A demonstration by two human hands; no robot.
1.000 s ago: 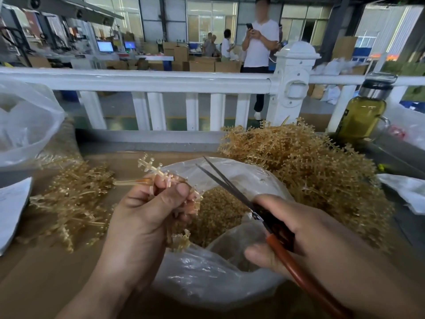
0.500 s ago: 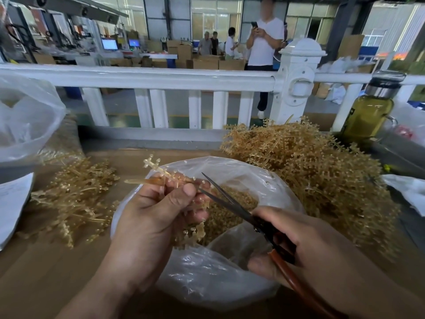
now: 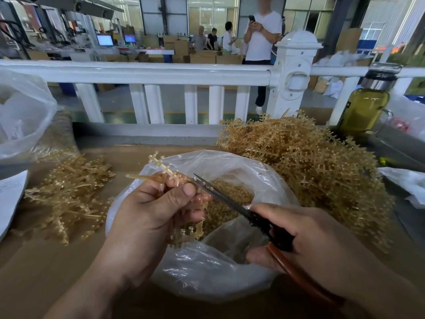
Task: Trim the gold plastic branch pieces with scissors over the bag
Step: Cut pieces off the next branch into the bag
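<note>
While our left hand (image 3: 151, 210) pinches a branch (image 3: 161, 168) above the bag (image 3: 207, 279) and our right hand (image 3: 305, 233) grips scissors (image 3: 230, 201), the close blades could nick fingertips (image 3: 190, 214).

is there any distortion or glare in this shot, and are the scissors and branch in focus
Head view: the wide angle bows the railing; head view: the windows behind are bright while the table sits dim; head view: soft glare on the bag; head view: the scissors in the right hand and the branch in the left hand look sharp.
</note>
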